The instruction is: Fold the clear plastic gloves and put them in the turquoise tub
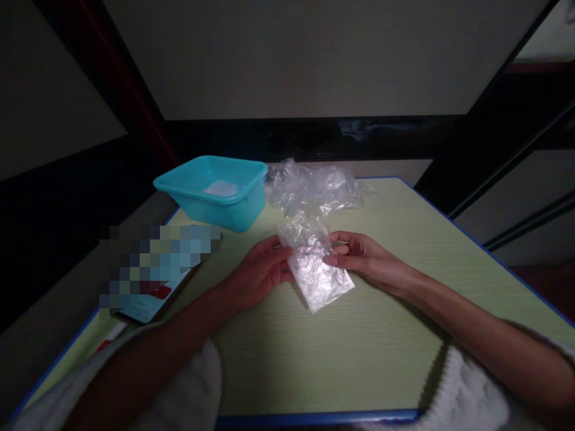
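Observation:
Both hands hold one small clear plastic glove or bag [317,272] just above the pale green table [341,359]. My left hand [260,272] pinches its left edge, fingers closed on the film. My right hand [359,254] grips its right edge, thumb and fingers pressed together. The plastic hangs flat between them, its lower end pointing toward me. Behind it lies a crumpled pile of more clear plastic [314,188].
A turquoise plastic tub [211,200] with something white inside stands at the back left. A booklet or packet [148,299], partly blurred out, lies at the table's left edge. The table has a blue rim; dark frames and a wall rise behind it.

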Demonstrator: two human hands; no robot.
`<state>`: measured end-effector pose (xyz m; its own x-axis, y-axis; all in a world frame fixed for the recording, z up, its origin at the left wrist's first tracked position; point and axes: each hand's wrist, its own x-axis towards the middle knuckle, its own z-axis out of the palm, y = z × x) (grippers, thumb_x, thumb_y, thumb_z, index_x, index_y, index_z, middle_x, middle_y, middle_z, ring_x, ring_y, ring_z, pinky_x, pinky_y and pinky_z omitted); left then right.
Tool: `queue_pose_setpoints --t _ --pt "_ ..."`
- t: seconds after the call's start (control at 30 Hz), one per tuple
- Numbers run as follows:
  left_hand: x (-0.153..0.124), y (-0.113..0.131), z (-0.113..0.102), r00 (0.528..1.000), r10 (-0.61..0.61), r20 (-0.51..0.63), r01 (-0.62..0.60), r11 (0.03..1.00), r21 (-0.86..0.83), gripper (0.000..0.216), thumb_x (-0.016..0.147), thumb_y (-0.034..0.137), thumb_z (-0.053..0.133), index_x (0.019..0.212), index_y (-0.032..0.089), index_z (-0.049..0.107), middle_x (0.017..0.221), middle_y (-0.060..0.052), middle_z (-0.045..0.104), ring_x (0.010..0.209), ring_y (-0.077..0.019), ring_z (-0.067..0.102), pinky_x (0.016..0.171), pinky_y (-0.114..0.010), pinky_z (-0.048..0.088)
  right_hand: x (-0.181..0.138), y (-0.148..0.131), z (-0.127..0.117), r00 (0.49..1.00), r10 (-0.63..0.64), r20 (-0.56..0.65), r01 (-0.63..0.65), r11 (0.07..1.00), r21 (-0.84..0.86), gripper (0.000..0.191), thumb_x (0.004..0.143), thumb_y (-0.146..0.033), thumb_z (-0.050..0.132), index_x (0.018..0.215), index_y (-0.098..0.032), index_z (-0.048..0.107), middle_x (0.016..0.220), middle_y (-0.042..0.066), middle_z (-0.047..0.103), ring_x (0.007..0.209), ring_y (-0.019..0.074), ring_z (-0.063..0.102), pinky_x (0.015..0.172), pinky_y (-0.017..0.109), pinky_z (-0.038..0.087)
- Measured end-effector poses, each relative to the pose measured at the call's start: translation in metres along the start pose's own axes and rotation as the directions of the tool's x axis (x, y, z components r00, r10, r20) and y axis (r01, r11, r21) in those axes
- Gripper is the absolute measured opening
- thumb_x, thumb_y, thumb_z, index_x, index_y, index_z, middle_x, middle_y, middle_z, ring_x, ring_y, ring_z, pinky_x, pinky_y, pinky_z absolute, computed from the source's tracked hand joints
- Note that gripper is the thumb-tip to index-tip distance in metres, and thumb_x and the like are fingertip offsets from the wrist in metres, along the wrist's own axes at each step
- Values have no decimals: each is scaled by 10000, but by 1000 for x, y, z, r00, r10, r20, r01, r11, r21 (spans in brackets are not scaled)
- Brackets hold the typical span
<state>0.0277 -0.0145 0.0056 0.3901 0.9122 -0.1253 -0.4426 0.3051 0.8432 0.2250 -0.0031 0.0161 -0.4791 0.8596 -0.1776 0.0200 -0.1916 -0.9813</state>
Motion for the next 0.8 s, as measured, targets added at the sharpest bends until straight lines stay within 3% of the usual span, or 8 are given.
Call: queue_pose_setpoints --t 0.17,0.33,0.6,0.8 --pt "0 -1 -1 999 -29 -20 30 999 17 220 697 132 664 907 100 606 827 -99 710 766 -237 682 738 -388 544 -2 0 3 998 41 54 -40 999 -23 247 642 -319 742 750 -131 624 586 -27 581 488 54 450 449 206 307" --pt "1 0 -1 998 -57 -33 59 997 51 224 668 155 693 859 103 588 777 -82 700 671 -198 677 651 -325 551 -1 1 7 998 51 -22 -51 999 0 263 535 -277 800 639 -131 607 519 -38 562 449 43 423 424 192 279" --pt "0 -1 1 993 -71 -95 83 988 132 231 586 183 754 730 106 591 649 -29 657 592 -156 648 626 -286 531 0 4 9 981 7 -192 9 997 83 265 497 -246 809 594 -145 584 485 -50 547 446 48 422 452 198 289" --pt "-3 -4 5 985 -3 -174 34 984 175 250 546 241 772 648 114 582 595 -1 623 533 -115 593 520 -226 495 0 5 11 982 4 -188 10 997 72 256 481 -230 813 592 -141 600 492 -43 561 447 49 425 453 200 295"
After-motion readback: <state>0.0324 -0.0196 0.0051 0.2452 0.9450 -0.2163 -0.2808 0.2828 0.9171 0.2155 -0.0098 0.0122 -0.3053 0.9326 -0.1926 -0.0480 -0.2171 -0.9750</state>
